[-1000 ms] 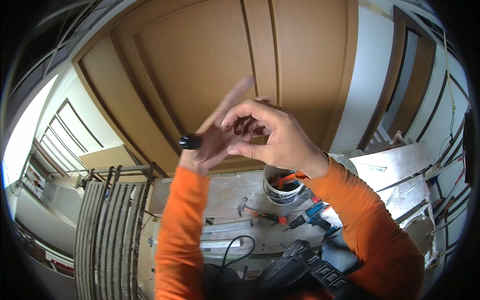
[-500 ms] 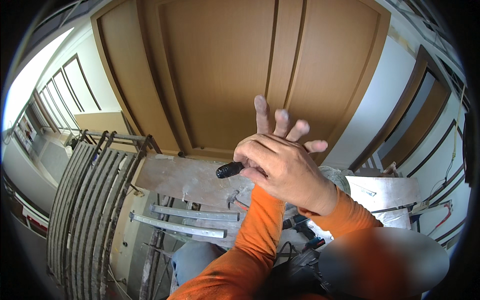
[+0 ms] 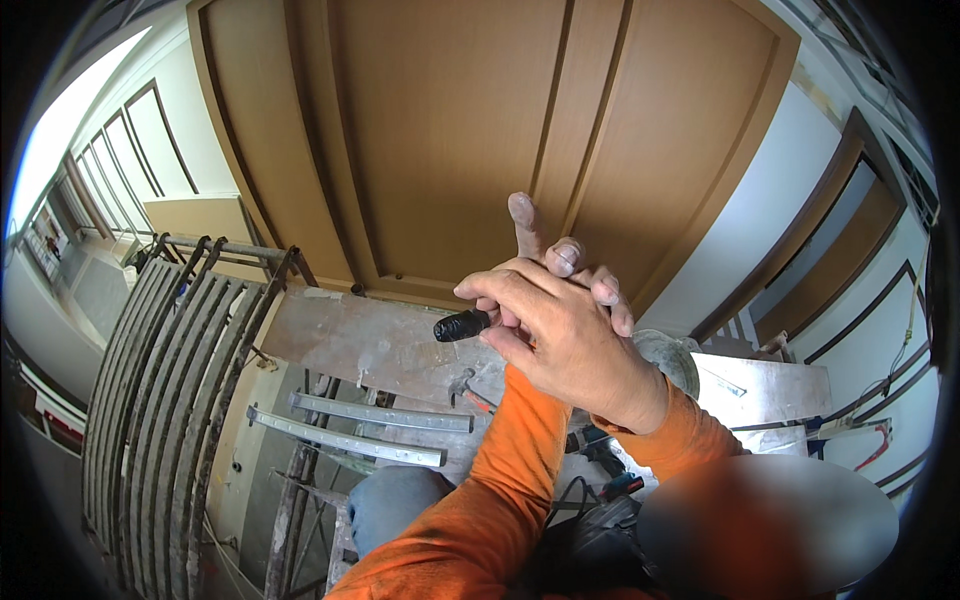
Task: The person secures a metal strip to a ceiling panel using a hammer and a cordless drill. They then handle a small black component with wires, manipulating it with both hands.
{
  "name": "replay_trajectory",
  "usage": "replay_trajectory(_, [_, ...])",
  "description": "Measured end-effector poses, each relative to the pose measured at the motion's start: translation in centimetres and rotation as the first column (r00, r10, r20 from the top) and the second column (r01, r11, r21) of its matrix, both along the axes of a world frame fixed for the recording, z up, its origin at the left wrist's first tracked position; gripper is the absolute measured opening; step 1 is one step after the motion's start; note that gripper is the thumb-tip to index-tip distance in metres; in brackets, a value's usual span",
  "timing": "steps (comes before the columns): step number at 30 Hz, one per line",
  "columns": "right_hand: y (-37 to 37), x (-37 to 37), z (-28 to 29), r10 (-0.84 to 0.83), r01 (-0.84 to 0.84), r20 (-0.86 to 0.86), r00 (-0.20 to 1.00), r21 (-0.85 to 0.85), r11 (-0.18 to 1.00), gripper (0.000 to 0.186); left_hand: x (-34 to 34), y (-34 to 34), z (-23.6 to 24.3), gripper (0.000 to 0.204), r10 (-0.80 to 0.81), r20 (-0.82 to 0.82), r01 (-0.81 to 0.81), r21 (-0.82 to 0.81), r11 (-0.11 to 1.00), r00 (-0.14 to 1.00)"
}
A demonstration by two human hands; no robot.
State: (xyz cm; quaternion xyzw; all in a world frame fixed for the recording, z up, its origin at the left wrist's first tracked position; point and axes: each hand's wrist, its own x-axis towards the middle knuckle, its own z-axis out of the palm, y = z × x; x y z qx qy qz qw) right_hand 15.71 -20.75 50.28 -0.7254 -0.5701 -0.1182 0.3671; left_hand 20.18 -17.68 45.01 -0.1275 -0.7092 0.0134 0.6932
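My left hand point(image 3: 523, 222) is raised in front of the wooden panel, palm towards me. It is partly hidden behind my right hand; its index finger is straight and the other fingers are bent but apart. From between the hands a short black stub point(image 3: 460, 325) sticks out to the left. It looks like my left thumb wrapped in black tape, though its base is covered. Crossing over the left palm, my right hand point(image 3: 565, 325) is closed around the base of this stub, its thumb below and its index finger stretched leftward. Both sleeves are orange.
A large brown wooden panel point(image 3: 440, 130) stands ahead. Below lies a dusty board point(image 3: 340, 340) with a hammer point(image 3: 462, 385), two metal channels point(image 3: 350, 435) and a power tool point(image 3: 600, 455). A bucket point(image 3: 668, 362) stands right; a slatted metal frame point(image 3: 170, 400) is left.
My right index finger has lifted off and stretched left over the black stub. The left middle, ring and little fingers have curled in more. The view has shifted slightly.
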Motion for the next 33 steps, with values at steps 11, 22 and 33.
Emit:
replay_trajectory(11, [-0.9, -0.5, 1.7, -0.009, 0.002, -0.045, 0.999, -0.146, 0.989, 0.033, 0.4, 0.1, -0.7, 0.112, 0.007, -0.001, -0.007, 0.008, 1.0, 1.0])
replay_trajectory(22, [-13.4, 2.1, 4.0, -0.109, 0.143, -0.359, 0.927, 0.071, 0.987, 0.024, 2.4, 6.1, 9.2, 0.088, 0.756, 0.575, -0.652, 0.709, -0.27, 0.313])
replay_trajectory(33, [-14.4, 1.2, -0.8, -0.232, 0.316, -0.454, 0.86, 0.116, 0.942, 0.02, -0.5, 5.7, 2.0, 0.023, 0.69, 0.427, -0.712, 0.14, -0.688, -0.584])
